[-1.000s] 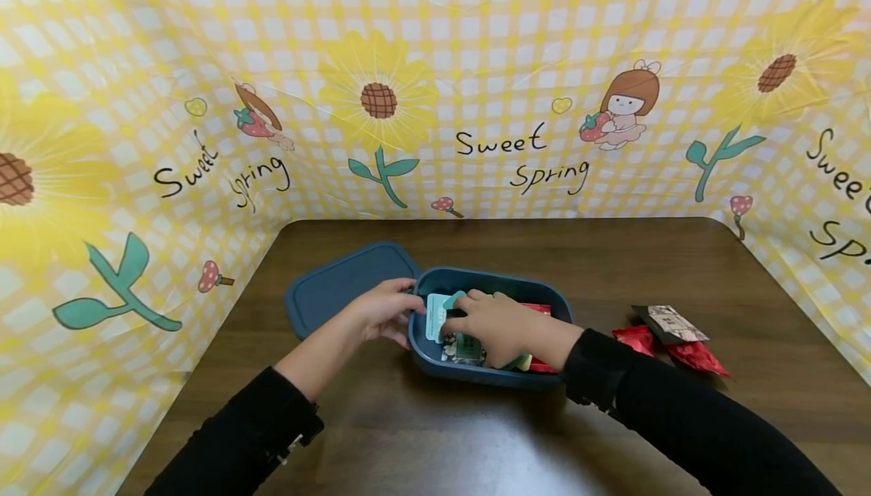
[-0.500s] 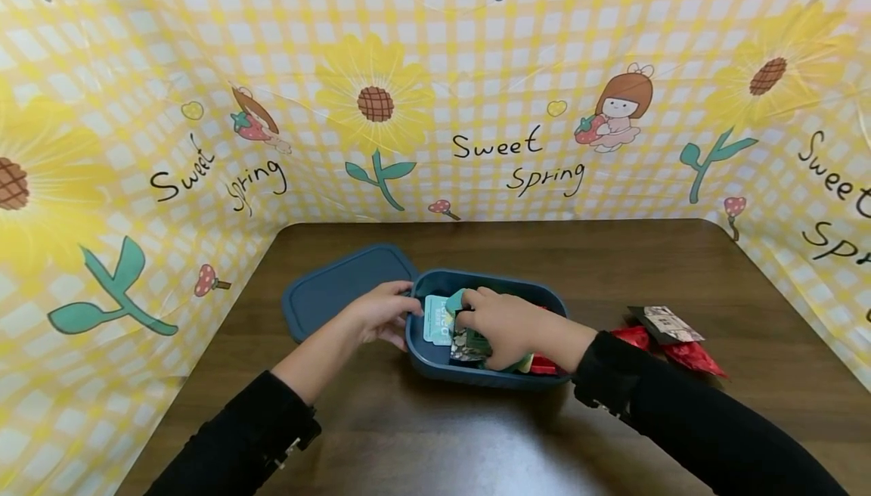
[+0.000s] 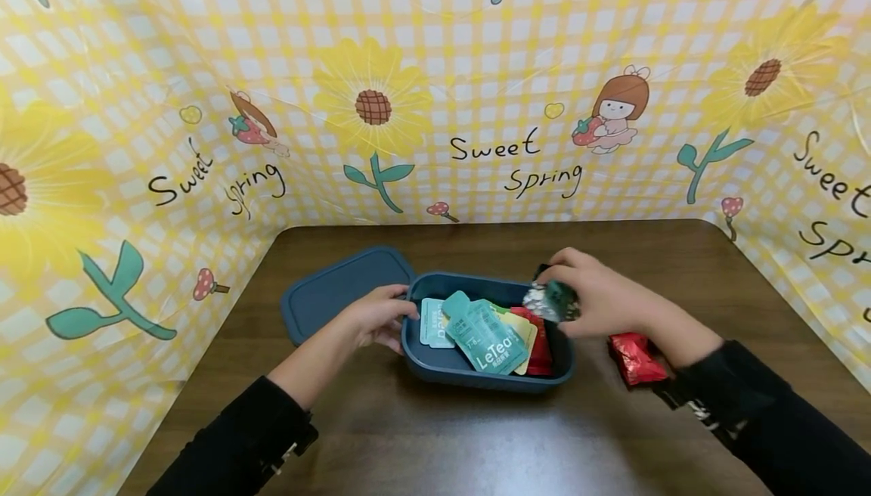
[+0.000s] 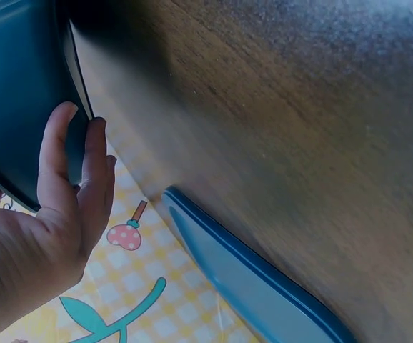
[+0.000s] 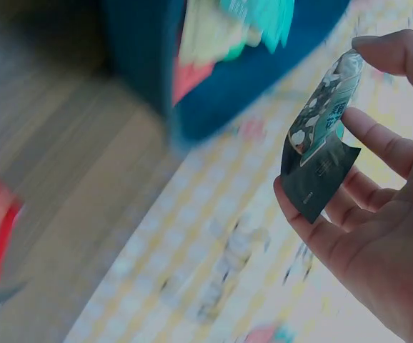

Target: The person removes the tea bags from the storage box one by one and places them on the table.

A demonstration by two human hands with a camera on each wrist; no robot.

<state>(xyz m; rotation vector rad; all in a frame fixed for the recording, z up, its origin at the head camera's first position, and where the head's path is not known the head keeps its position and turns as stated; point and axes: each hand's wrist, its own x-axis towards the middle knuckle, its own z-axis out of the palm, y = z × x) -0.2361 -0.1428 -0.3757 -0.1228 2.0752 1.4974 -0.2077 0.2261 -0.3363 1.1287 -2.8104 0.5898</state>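
A blue rectangular box (image 3: 469, 381) stands on the table, with my left hand (image 3: 373, 320) gripping its left end. In the left wrist view several fingers (image 4: 56, 161) lie along the box's outer wall. My right hand (image 3: 602, 296) is above the right end of the box, pinching a dark green and black sachet (image 5: 319, 136) with a floral print between thumb and fingers. Inside the box lie a teal "LeTea" sachet (image 3: 491, 341), a light-blue sachet (image 3: 432, 322), a pale yellow sachet (image 3: 525, 330) and red packaging (image 3: 540, 351).
The blue lid (image 3: 343, 284) lies flat behind the left hand, close to the box. On the wooden table (image 3: 435, 447), a shiny red packet (image 3: 636, 358) sits under the right forearm, which hides things beside it. A yellow checked cloth (image 3: 435, 65) walls the back and sides.
My right hand has lifted the dark sachet out of the box and moved right with it, uncovering the teal sachet. The left hand keeps its grip on the box.
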